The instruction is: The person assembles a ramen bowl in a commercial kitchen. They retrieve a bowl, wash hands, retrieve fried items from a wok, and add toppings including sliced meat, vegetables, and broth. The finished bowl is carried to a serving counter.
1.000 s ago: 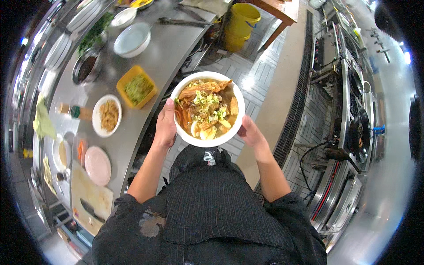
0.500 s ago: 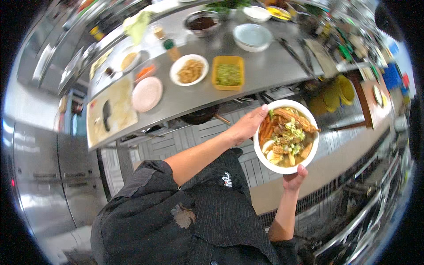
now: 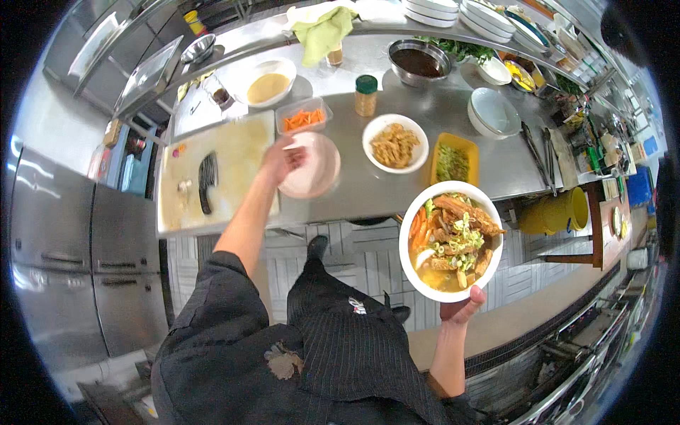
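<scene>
A white bowl of soup [image 3: 409, 262] rests on my right hand [image 3: 459, 309], tilted a little toward me. The hand is closed on the bowl's near side, its thumb showing by the rim and its other fingers hidden underneath. Fried strips, carrot, egg pieces and chopped green onion top the broth. My left hand [image 3: 285, 161] is off the bowl, reaching over the left side of a pale pink plate [image 3: 322, 173] on the steel counter. Its fingers are smeared by motion, so whether they grip the plate's rim cannot be made out.
Left of the plate lies a cutting board [image 3: 244, 163] with a black-handled knife [image 3: 205, 180]. Behind stand a tub of carrot strips [image 3: 303, 120] and a green-lidded shaker [image 3: 365, 95]. Rightward are a bowl of fried strips [image 3: 395, 145], a yellow tub of chopped greens [image 3: 453, 159] and tongs [image 3: 538, 156].
My left hand has let go of the bowl's rim and moved left to the pink plate. My right hand still holds the bowl. The view has turned toward the left.
</scene>
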The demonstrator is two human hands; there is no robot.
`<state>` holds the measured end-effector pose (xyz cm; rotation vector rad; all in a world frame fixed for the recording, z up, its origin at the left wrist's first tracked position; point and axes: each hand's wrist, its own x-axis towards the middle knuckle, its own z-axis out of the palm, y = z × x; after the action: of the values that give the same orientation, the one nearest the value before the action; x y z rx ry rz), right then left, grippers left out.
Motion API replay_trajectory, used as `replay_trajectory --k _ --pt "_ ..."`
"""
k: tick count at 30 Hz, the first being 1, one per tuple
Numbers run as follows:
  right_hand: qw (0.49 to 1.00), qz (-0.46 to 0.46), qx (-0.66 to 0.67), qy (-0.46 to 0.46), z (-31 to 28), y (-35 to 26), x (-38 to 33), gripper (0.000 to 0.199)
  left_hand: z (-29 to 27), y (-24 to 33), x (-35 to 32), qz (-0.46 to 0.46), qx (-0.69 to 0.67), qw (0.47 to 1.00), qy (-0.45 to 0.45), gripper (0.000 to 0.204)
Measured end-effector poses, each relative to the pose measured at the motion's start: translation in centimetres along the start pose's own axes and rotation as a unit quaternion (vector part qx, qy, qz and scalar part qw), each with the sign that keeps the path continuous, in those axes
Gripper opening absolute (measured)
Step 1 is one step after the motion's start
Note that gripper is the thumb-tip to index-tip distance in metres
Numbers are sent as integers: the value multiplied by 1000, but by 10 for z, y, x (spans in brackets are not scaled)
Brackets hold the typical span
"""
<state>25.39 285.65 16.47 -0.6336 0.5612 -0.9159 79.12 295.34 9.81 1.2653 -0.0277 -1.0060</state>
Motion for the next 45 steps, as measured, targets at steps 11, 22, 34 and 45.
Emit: replay_trajectory --k 11,22,34,45 --pt "988 -71 -15 133 179 141 36 97 -224 134 276 -73 -74 986 134 56" --pt "995 -39 -8 95 262 163 50 106 -219 145 253 45 4 985 169 30" --pt "999 25 -11 28 200 192 44 92 -220 134 49 41 55 983 168 29" --pt "990 121 -14 -66 116 204 49 70 -162 140 -166 63 106 968 221 22"
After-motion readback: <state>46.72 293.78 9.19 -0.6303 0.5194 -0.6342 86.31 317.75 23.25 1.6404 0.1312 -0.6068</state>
